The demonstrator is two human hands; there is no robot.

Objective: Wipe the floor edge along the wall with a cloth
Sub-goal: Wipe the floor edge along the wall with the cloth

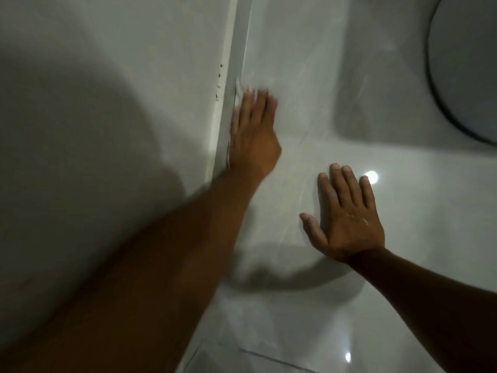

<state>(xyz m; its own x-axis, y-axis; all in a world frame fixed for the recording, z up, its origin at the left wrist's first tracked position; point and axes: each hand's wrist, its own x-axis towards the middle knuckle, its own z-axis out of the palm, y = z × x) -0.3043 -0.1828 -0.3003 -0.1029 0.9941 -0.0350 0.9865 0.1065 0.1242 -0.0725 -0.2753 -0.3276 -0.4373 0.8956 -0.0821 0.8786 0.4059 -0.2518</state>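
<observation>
My left hand (pixel 252 130) lies blurred along the floor edge (pixel 243 49), where the glossy light tile floor (pixel 309 76) meets the pale skirting of the wall (pixel 107 63). It presses flat on a white cloth (pixel 238 90). Only slivers of the cloth show, past the fingertips and beside the wrist; the rest is hidden under the palm. My right hand (pixel 347 216) rests flat on the floor to the right, fingers spread, holding nothing.
A large round grey object with a dark rim (pixel 462 71) stands at the upper right and casts a shadow on the tiles. Small dark marks (pixel 219 82) dot the wall just above the skirting. A grout line (pixel 269 359) crosses the floor near the bottom.
</observation>
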